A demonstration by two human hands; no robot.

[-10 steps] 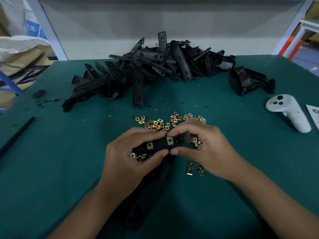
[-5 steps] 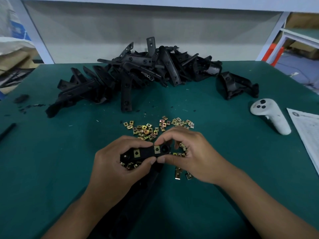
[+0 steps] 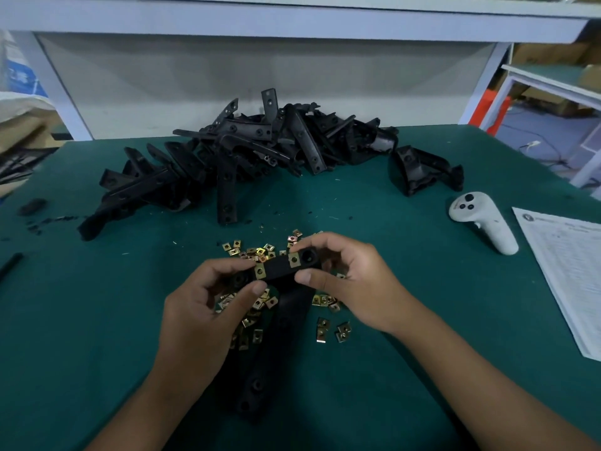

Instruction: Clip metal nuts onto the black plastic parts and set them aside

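A black plastic part [image 3: 278, 266] is held above the green table [image 3: 422, 320], its long body running down toward me. My left hand [image 3: 208, 307] pinches its left end and my right hand [image 3: 351, 281] grips its right end. Two brass metal nuts sit clipped on its top bar, one [image 3: 260, 271] at the left and one [image 3: 294, 259] at the right. Loose metal nuts [image 3: 257, 252] lie scattered under and around my hands. A big pile of black plastic parts [image 3: 247, 157] lies at the back of the table.
One black part [image 3: 422, 170] lies apart at the back right. A white controller [image 3: 484, 222] and a printed sheet [image 3: 566, 271] sit at the right. A black rod [image 3: 9, 265] lies at the left edge, with black crumbs [image 3: 32, 206] near it. Shelving stands beyond the table.
The view has tilted up and shifted right. Both hands keep hold of the part with its two clipped nuts, and my fingers have shifted slightly along the bar.
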